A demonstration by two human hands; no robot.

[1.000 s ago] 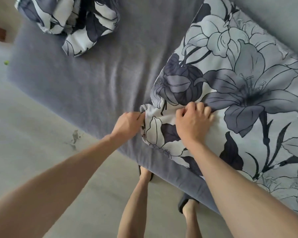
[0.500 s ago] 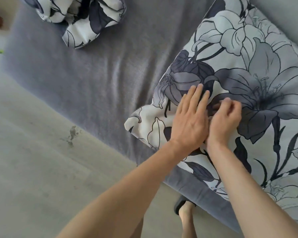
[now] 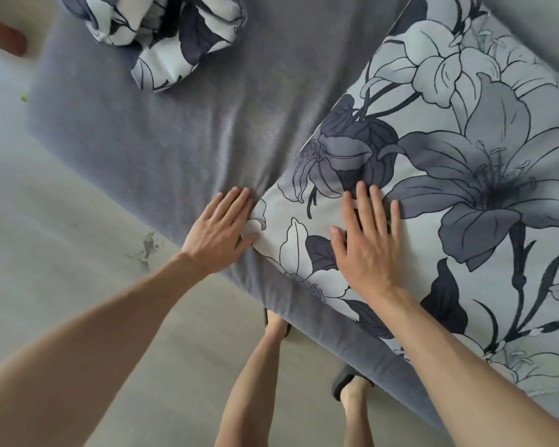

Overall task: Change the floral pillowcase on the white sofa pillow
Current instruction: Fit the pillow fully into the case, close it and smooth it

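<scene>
A large pillow in a grey, white and dark floral pillowcase lies flat on the grey sofa seat, filling the right of the view. My right hand rests flat on its near left corner, fingers spread. My left hand lies open at the pillow's left corner, palm down on the sofa with the fingertips touching the case's edge. A second floral pillowcase lies crumpled on the seat at the top left.
The sofa's front edge runs diagonally from the upper left to the lower right. Pale floor with a small stain lies below it. My legs and dark slippers stand against the sofa edge. A brown wooden piece shows at top left.
My left hand slid off the pillow's top to its left corner. My right hand opened from a curled grip and now lies flat with spread fingers. The corner looks smoother.
</scene>
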